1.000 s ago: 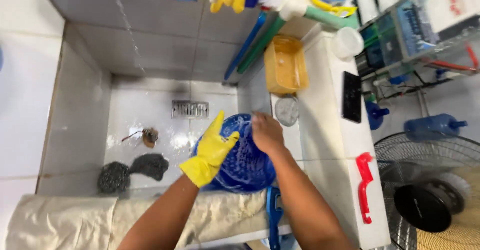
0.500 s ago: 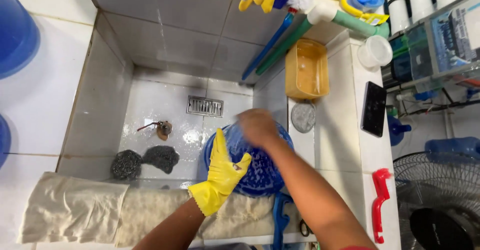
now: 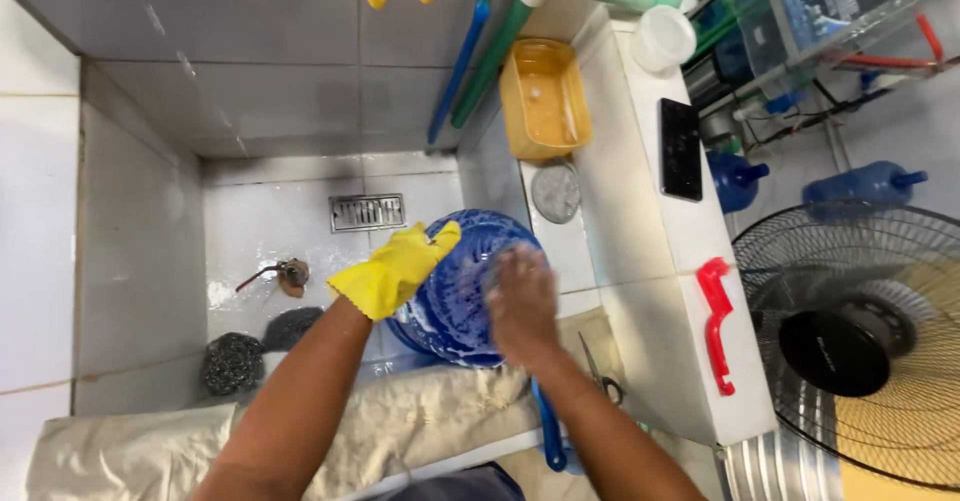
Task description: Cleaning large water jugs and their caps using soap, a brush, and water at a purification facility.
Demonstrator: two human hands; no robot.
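A large blue water bottle (image 3: 460, 286) lies in a white tiled wash basin (image 3: 270, 221), its ridged bottom toward me. My left hand (image 3: 395, 269), in a yellow rubber glove, rests on the bottle's left side and steadies it. My bare right hand (image 3: 520, 306) is pressed flat on the bottle's right side and looks blurred from motion. Whether it holds a scrubber I cannot tell.
Two steel wool pads (image 3: 232, 363) and a floor drain (image 3: 367, 212) are in the basin. On the ledge stand a yellow tub (image 3: 545, 101), a round metal lid (image 3: 556, 192), a black phone (image 3: 680, 149) and a red tool (image 3: 716, 321). A fan (image 3: 860, 341) stands at the right; a cloth (image 3: 150, 446) drapes the front edge.
My right hand slid from the top of the bottle down onto its right face. The gloved left hand shifted up along the left side. The view has drawn closer.
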